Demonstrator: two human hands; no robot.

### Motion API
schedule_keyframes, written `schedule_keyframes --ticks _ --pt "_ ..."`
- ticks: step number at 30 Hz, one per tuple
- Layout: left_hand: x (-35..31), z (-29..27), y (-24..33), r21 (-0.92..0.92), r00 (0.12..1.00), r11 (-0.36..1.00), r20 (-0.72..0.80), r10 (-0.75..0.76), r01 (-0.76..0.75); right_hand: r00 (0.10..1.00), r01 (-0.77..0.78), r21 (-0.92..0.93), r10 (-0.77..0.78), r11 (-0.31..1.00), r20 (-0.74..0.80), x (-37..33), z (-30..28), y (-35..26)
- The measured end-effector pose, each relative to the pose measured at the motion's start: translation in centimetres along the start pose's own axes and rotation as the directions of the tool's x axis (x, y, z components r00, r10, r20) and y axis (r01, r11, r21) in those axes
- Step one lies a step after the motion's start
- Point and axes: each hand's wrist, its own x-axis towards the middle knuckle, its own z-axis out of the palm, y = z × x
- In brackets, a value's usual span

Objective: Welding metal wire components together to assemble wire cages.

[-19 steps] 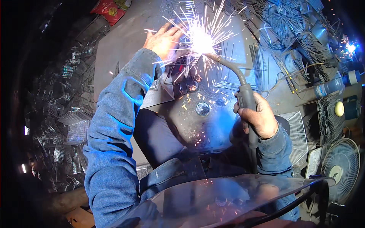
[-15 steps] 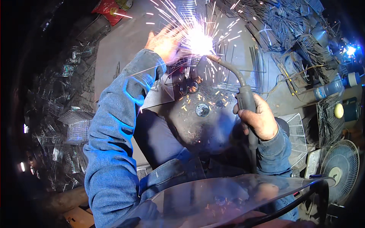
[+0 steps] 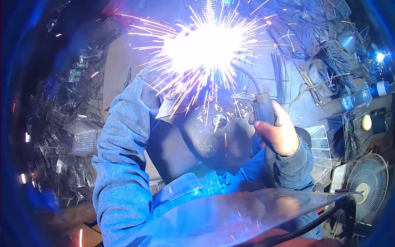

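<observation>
My right hand (image 3: pixel 281 132) is closed round the dark handle of a welding torch (image 3: pixel 263 108), its thumb lying along the side. The torch's curved neck reaches up and left into a dazzling white arc (image 3: pixel 201 47) that throws long sparks all round. My left arm, in a blue denim sleeve (image 3: pixel 127 123), stretches up to the left side of that arc. Glare washes out my left hand, so its fingers and anything they touch are hidden. Thin metal wires (image 3: pixel 279 78) lie on the grey work surface (image 3: pixel 117 61) right of the torch neck.
Wire racks (image 3: pixel 84 131) are heaped at left, and bundled wire parts (image 3: pixel 308 33) fill the upper right. A white wire basket (image 3: pixel 321 148), a fan (image 3: pixel 367 185) and a water bottle (image 3: pixel 357 99) stand at right. A clear visor (image 3: pixel 230 210) crosses the bottom. Another bright arc (image 3: pixel 379 56) glows far right.
The arc's glare has grown much larger and now covers my left hand, which showed before. The torch neck has shifted slightly right. My right hand keeps its grip.
</observation>
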Motion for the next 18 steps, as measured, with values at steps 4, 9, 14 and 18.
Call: schedule_keyframes --ticks 4,9,14,18 --pt "-0.6 -2.2 1.0 0.139 0.978 0.970 -0.033 0.205 -0.198 1.000 -0.001 0.000 0.001 1.000 0.022 0.2 0.1 0.0" --pt "0.3 -1.6 0.8 0.030 0.975 0.999 0.221 -0.033 0.027 1.000 -0.008 -0.009 0.008 1.000 0.002 0.2 -0.1 0.3" --pt "0.0 0.4 -0.4 -0.072 1.000 0.997 0.010 -0.026 0.026 1.000 -0.014 -0.015 0.014 1.000 -0.008 0.3 0.2 0.1" --pt "0.4 0.7 -0.4 -0.025 1.000 1.000 0.021 -0.009 0.010 0.999 -0.043 -0.061 0.043 0.997 -0.008 0.4 0.0 0.4"
